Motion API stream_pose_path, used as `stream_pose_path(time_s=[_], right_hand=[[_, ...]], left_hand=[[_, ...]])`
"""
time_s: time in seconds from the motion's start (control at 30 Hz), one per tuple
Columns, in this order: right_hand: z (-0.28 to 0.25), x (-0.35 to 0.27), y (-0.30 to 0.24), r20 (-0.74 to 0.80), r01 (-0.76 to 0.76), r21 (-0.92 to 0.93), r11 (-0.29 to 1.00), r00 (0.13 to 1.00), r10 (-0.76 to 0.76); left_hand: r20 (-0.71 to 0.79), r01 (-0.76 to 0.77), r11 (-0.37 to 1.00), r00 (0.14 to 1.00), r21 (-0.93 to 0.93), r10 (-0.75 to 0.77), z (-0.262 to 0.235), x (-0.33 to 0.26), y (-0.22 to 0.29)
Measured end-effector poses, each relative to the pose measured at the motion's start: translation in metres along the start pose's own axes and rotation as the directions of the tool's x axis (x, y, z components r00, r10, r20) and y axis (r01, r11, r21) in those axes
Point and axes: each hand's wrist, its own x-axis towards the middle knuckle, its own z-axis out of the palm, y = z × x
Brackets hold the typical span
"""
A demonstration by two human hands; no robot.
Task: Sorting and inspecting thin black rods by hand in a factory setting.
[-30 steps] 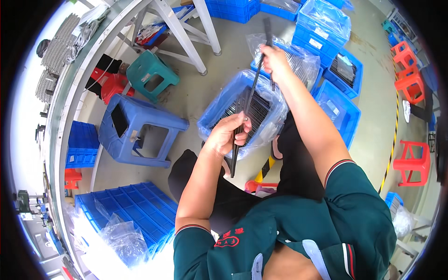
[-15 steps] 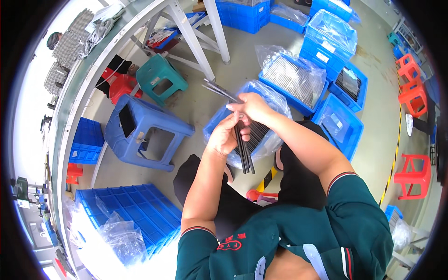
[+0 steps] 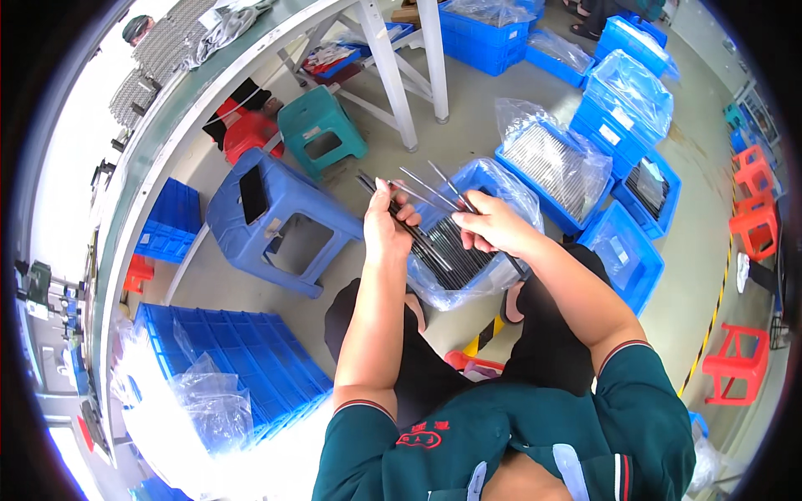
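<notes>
My left hand (image 3: 388,230) is closed around several thin dark metal rods (image 3: 431,249), which slant down to the right. To its right, my right hand (image 3: 498,224) pinches a few more rods (image 3: 445,177) that fan out up and to the left, their shiny ends apart. Both hands are above a blue crate (image 3: 482,173) lined with clear plastic film (image 3: 525,194). Inside lie many dark rods (image 3: 464,260) side by side. Fingers partly hide where the rods are gripped.
A blue stool (image 3: 322,215) carrying a phone (image 3: 253,194) stands at left, near a green stool (image 3: 324,125) and a workbench (image 3: 188,100). Beyond the lined crate are a crate of silvery rods (image 3: 547,167) and stacked blue crates (image 3: 622,108). Blue crates (image 3: 242,359) sit lower left.
My hands have moved apart, the right one rightward and down. The rods that were together in both hands are now split between them. The whole view has shifted slightly.
</notes>
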Motion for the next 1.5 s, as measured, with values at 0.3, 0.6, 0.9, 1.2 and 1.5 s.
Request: stream_pose_path(time_s=[0.3,0.6,0.9,1.2,1.5], right_hand=[[0.005,0.000,0.003,-0.037,-0.054,0.057,0.997,0.998,0.056],[0.009,0.013,-0.002,-0.053,-0.049,0.322,0.945,0.996,0.070],[-0.018,0.026,0.000,-0.087,0.059,0.387,0.920,0.996,-0.027],[-0.079,0.051,0.003,-0.683,0.375,0.235,0.897,0.720,-0.122],[-0.054,0.034,0.006,-0.392,0.196,0.462,0.865,0.920,0.000]], left_hand=[[0.062,-0.020,1.000,0.998,0.000,0.019,0.009,-0.001,-0.016],[0.196,-0.066,0.968,0.980,0.242,0.018,0.021,-0.014,-0.052],[0.181,0.153,0.935,0.959,0.320,-0.219,0.018,-0.019,-0.049],[0.334,0.373,0.764,0.735,0.527,-0.590,0.020,-0.043,-0.057],[0.374,0.389,0.875,0.796,0.289,-0.477,0.002,-0.024,-0.047]])
